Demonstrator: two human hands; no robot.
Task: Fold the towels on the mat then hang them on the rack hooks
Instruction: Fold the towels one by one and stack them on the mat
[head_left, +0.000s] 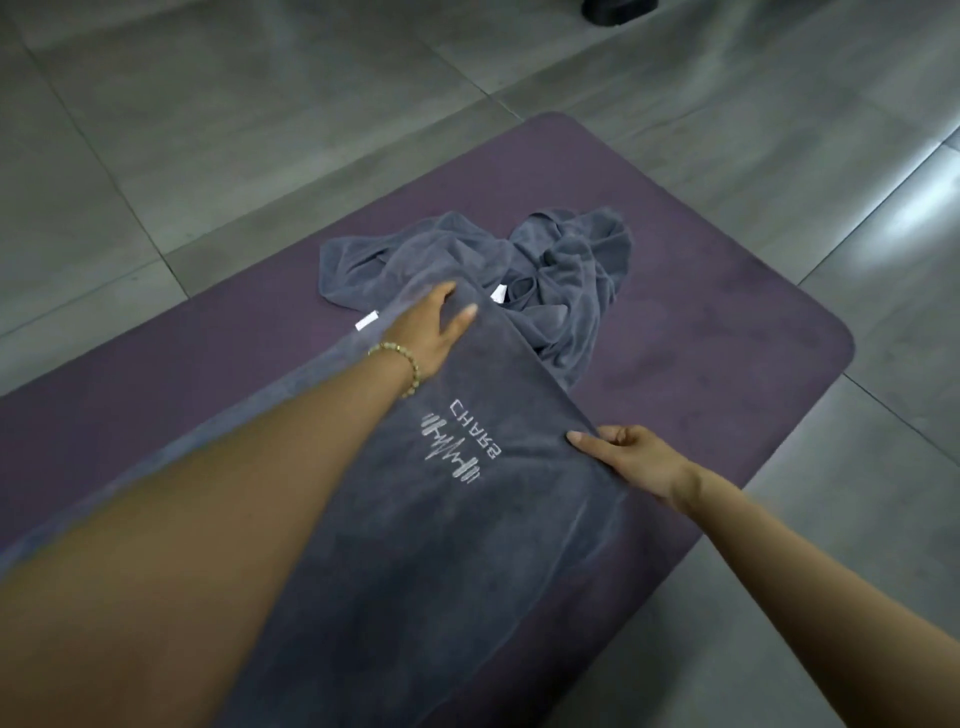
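A dark grey towel (467, 545) with a white logo lies spread along the purple mat (701, 332). My left hand (436, 325), with a bead bracelet on the wrist, reaches to the towel's far end and grips its edge, thumb on top. My right hand (631, 457) pinches the towel's right edge beside the logo. Just past the spread towel, a second grey towel (545, 260) lies crumpled in a heap on the mat, with white tags showing at its near side. No rack or hooks are in view.
The mat lies on a grey tiled floor (208, 130). A dark object (618, 10) stands at the top edge of the view, cut off by the frame.
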